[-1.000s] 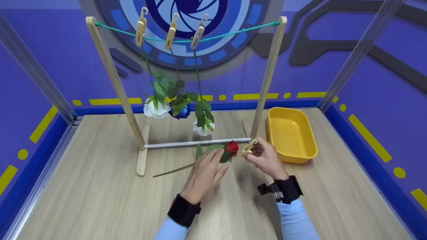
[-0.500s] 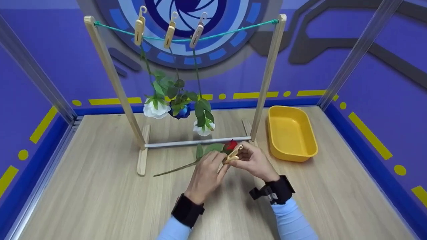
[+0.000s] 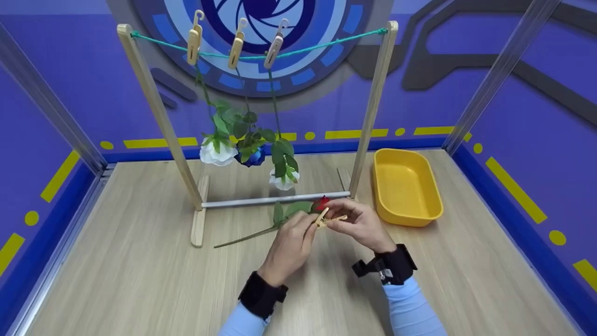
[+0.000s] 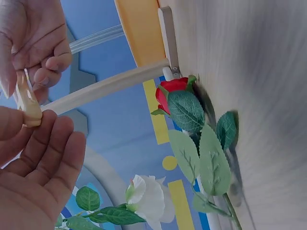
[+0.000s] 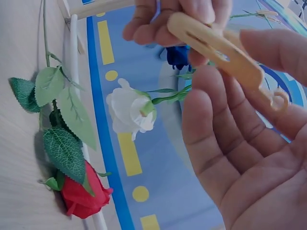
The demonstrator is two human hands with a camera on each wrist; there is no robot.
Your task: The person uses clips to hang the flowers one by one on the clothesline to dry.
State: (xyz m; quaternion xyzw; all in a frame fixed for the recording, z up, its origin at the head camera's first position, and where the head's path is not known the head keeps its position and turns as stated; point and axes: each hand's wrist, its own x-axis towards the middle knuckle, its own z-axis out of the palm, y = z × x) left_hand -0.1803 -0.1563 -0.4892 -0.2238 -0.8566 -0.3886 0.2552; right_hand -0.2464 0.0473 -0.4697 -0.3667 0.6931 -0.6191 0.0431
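Note:
Both hands meet over the table around a light wooden clothespin (image 3: 322, 223) with a hook at one end. My left hand (image 3: 291, 242) pinches its unhooked end between thumb and fingertips, also seen in the left wrist view. My right hand (image 3: 361, 226) holds the hooked part, its thumb and fingers on either side of the clothespin (image 5: 218, 50) in the right wrist view. Just behind the hands a red rose (image 4: 172, 93) lies on the table, its stem pointing left. In the head view the hands partly cover the bloom and leaves.
A wooden rack (image 3: 376, 107) carries a green cord (image 3: 326, 44). Several flowers hang upside down from clothespins there: a white rose (image 3: 218, 153), a blue rose (image 3: 252, 156) and a smaller white rose (image 3: 284, 179). A yellow bin (image 3: 433, 207) stands at the right.
My right hand has moved left, bringing the clothespin to my left hand, whose fingers now pinch it. The clothespin has turned so its hook points right. The rose has stayed in place.

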